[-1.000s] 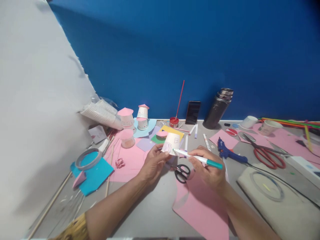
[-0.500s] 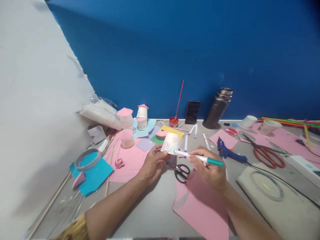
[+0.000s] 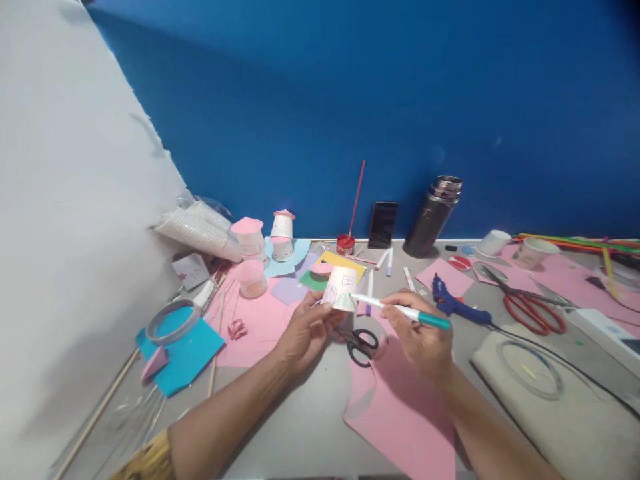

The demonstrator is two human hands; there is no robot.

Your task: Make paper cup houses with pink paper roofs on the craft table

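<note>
My left hand (image 3: 307, 330) grips a white paper cup (image 3: 341, 288), held upside down above the table. A window outline, a purple scribble and green marks show on the cup's side. In my right hand (image 3: 419, 333) is a marker pen (image 3: 413, 313) with a white barrel and a teal end; its tip touches the cup near the green marks. Just below the cup lie black-handled scissors (image 3: 361, 347), their blades partly hidden by my left hand. A pink paper sheet (image 3: 405, 413) with a curved cut-out lies under my right forearm.
Pink-roofed cups (image 3: 249, 235) and a stack of paper cups (image 3: 197, 230) stand at the back left. A phone (image 3: 383, 225) and a dark flask (image 3: 433, 217) are by the blue wall. To the right lie a blue glue gun (image 3: 457, 303), red-handled scissors (image 3: 534, 313) and a beige pouch (image 3: 510, 373).
The marker tip has shifted slightly upward on the cup, and more green line shows there. Both hands keep their holds. The whole view has moved a little.
</note>
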